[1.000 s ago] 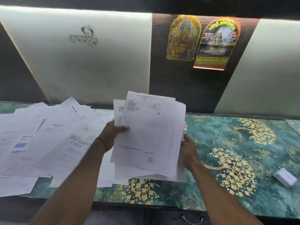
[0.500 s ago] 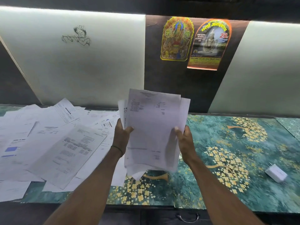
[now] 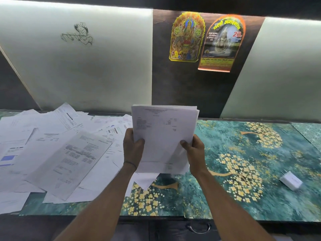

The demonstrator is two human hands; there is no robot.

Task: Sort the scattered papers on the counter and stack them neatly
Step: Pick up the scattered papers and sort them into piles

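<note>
Paper stack (image 3: 163, 136) is held up in the air, just above the table (image 3: 243, 197), and it stands almost upright with the print facing the person. The left hand (image 3: 132, 150) grips the left edge of the paper stack with its thumb pressed on the front. The right hand (image 3: 194, 152) grips the right edge the same way. The top edges of the sheets line up fairly well, but the bottom edges do not, and one corner pokes out below. Left of the paper stack, many loose papers (image 3: 60, 153) lie spread on the table, one over another, at all angles. A thin dark band (image 3: 130, 164) goes round the left wrist. Right of the paper stack, well apart from it, a small white box (image 3: 291, 180) lies on the green table top with yellow flowers. Behind the paper stack, up on the dark wall, are two bright pictures (image 3: 186, 37). Up and to the left of the paper stack, a small line drawing (image 3: 77, 34) is on a white panel.
</note>
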